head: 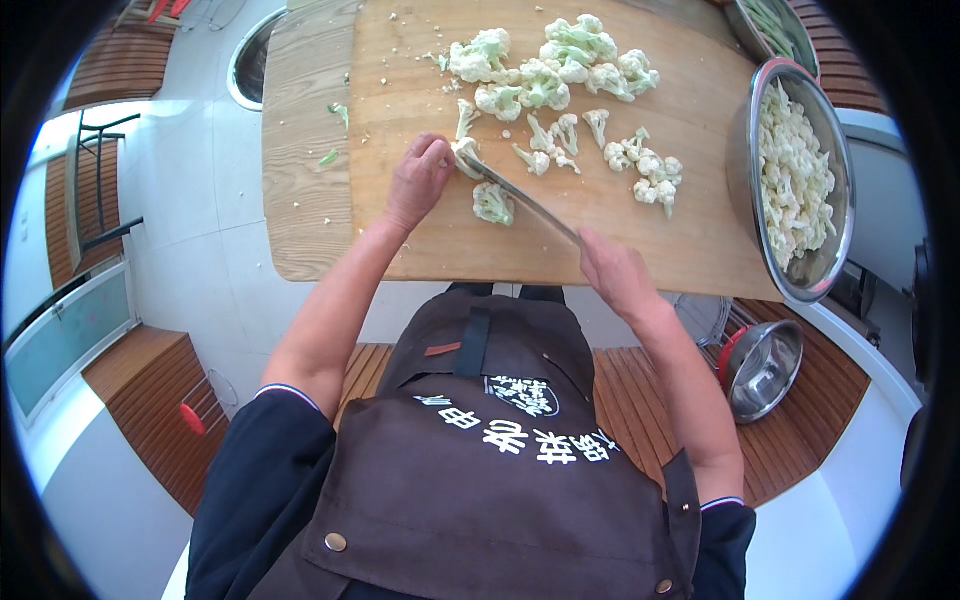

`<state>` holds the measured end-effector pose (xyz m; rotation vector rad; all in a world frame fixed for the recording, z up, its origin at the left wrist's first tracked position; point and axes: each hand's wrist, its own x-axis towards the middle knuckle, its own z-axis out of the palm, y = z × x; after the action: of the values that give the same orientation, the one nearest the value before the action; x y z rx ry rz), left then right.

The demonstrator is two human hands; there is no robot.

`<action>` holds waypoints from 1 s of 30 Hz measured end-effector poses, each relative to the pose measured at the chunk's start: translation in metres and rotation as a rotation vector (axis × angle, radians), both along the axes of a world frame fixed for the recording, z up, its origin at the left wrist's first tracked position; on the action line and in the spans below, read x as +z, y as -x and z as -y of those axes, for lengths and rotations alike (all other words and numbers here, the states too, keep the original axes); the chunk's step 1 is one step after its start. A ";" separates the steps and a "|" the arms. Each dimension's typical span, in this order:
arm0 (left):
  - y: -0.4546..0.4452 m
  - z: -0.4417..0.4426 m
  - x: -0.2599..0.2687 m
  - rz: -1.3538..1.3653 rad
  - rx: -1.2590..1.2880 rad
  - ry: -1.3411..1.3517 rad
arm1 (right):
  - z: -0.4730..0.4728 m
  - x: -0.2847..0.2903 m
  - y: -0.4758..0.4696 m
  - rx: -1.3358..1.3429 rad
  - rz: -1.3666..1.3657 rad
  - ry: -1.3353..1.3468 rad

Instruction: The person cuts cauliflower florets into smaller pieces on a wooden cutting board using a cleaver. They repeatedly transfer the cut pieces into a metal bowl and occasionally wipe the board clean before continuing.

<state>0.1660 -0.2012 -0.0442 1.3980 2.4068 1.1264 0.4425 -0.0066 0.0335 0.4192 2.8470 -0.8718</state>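
My right hand [613,270] grips the handle of a kitchen knife [529,204], its blade reaching up and left across the wooden cutting board [420,240]. At the blade's far end is a cauliflower floret [466,156], pinched in the fingers of my left hand [421,178]. Just below the blade lies another floret [493,204]. Small cut florets [551,142] are scattered beyond the knife, and a second small group [649,169] rests to the right. Larger cauliflower chunks [544,84] are heaped towards the far side of the board.
A steel bowl [739,165] of cauliflower pieces [793,176] stands at the table's right edge. Behind it, another container [806,56] holds green beans [769,26]. Below right, a steel bowl [769,379] sits on a red stool. A round metal vessel [238,67] is beyond the table's left edge.
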 end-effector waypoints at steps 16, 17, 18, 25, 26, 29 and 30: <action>-0.005 -0.032 0.022 0.337 -0.028 0.192 | 0.032 -0.009 -0.068 -0.605 -0.050 0.355; -0.005 -0.038 0.024 0.417 -0.039 0.185 | 0.032 -0.008 -0.073 -0.607 -0.039 0.354; -0.007 -0.043 0.026 0.508 -0.045 0.144 | 0.035 -0.008 -0.076 -0.609 -0.069 0.326; -0.020 -0.082 0.042 1.298 0.012 0.128 | 0.051 0.006 -0.079 -0.746 -0.191 0.428; -0.022 -0.085 0.043 1.369 0.002 0.129 | 0.051 0.007 -0.077 -0.764 -0.193 0.469; -0.029 -0.092 0.048 1.528 0.014 0.104 | 0.047 0.006 -0.071 -0.795 -0.204 0.492; -0.031 -0.095 0.050 1.574 0.024 0.099 | 0.044 0.004 -0.069 -0.809 -0.198 0.478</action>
<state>0.1974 -0.1059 0.0060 0.1159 1.2271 1.2760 0.5113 -0.0508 0.0375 1.5162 2.4499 -1.7367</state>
